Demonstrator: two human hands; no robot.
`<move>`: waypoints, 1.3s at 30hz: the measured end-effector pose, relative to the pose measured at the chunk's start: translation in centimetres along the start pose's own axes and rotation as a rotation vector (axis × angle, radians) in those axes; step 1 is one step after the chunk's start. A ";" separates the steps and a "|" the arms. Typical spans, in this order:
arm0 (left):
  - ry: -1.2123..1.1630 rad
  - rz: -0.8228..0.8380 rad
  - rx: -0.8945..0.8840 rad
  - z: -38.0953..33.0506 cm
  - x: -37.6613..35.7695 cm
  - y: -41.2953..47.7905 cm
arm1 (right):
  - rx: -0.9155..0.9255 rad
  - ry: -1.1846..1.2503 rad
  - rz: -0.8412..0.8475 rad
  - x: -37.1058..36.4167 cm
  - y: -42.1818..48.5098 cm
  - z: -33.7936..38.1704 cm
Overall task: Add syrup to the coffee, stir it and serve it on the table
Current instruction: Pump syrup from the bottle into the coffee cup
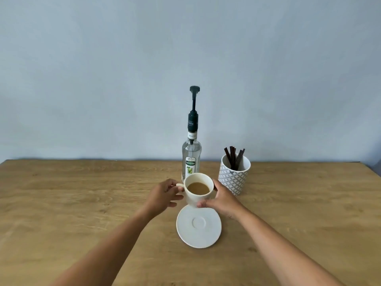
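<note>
A white cup [198,197] with light brown coffee in it is held between both hands at the far edge of a white saucer [199,227]. My left hand [164,194] pinches the cup's handle on the left. My right hand [221,198] wraps around the cup's right side, thumb at its lower front. Whether the cup touches the saucer or table I cannot tell. Just behind the cup stands a clear syrup bottle [191,155] with a tall dark pump on top.
A patterned grey-and-white mug [234,176] holding several dark stir sticks [234,157] stands to the right of the bottle. Everything sits on a wooden table [82,203] against a pale blue wall.
</note>
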State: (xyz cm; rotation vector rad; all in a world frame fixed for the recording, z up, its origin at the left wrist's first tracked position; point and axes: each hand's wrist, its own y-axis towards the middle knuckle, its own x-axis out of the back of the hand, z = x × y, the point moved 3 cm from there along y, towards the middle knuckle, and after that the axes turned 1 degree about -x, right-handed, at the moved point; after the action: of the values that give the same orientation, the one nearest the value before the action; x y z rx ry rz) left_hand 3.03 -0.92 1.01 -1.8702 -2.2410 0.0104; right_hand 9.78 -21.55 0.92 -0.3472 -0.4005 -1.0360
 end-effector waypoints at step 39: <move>-0.512 0.093 -0.079 -15.8 4.5 5.3 | 0.195 -0.231 -0.055 12.5 14.0 27.8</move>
State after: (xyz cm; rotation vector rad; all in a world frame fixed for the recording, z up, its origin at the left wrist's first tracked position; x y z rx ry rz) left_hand 10.19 2.31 16.38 -2.2112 -2.4898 0.4740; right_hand 23.36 -11.72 29.91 -0.2824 -0.7175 -1.0043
